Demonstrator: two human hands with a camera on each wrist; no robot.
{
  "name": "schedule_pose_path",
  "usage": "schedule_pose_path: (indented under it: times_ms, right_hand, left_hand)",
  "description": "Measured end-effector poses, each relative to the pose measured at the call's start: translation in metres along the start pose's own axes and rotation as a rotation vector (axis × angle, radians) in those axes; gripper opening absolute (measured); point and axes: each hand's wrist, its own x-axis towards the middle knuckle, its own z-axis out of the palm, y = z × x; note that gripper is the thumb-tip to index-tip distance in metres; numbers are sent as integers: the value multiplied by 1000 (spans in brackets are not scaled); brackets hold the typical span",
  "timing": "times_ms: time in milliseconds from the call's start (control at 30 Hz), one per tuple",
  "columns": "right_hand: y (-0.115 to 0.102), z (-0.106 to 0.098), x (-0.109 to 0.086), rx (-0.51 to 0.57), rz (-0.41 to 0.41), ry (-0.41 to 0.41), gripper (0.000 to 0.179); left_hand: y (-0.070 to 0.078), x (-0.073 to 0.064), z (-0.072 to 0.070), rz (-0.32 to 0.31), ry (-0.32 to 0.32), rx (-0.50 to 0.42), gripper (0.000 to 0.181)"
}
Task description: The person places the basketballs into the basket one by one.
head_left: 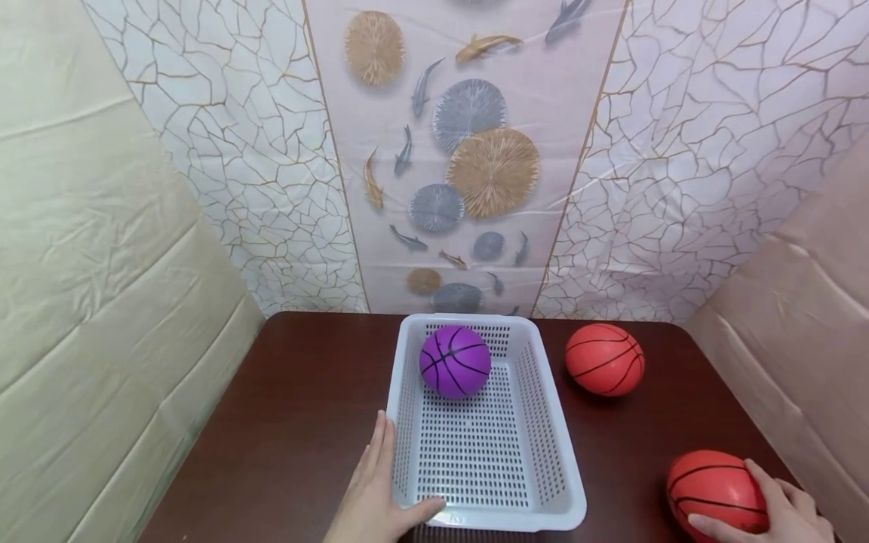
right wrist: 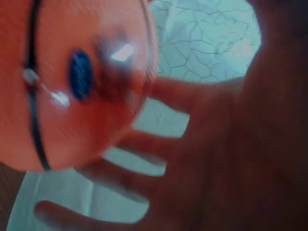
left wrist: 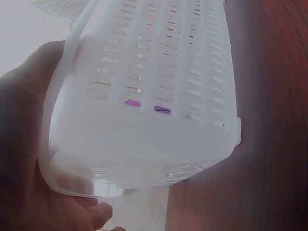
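Basket (head_left: 468, 452) of smooth, faintly translucent white plastic, purple ball (head_left: 455, 362) of smooth plastic or rubber, far red ball (head_left: 604, 360) with soft sheen, near red ball (head_left: 716, 490) glossy, surface (head_left: 319, 400) of dark, wood-like finish, finely grained, backdrop (head_left: 271, 151) of creased, slightly shiny sheeting

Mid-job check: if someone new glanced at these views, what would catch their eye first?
Probably the purple ball, alone in the far-left part of the white basket. Next, two red balls on the dark table: one right of the basket's far end, one at the near right by the right grip. Behind them, the fish-patterned backdrop stands out.
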Motion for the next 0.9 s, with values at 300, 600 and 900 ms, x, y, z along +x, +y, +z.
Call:
schedule_pose_path:
  times_ms: [300, 600, 900]
  right_hand:
    - [-17, 14, 1, 70, -85, 266, 124]
    - [-26, 10, 7, 38, 4, 190, 130]
    - [-24, 7, 12, 33, 27, 187, 127]
  left_hand:
    - [0, 1, 0, -5, -5, 1, 128]
    - [1, 1, 0, -18, -16, -3, 129]
    - [0, 1, 1, -14, -8, 2, 129]
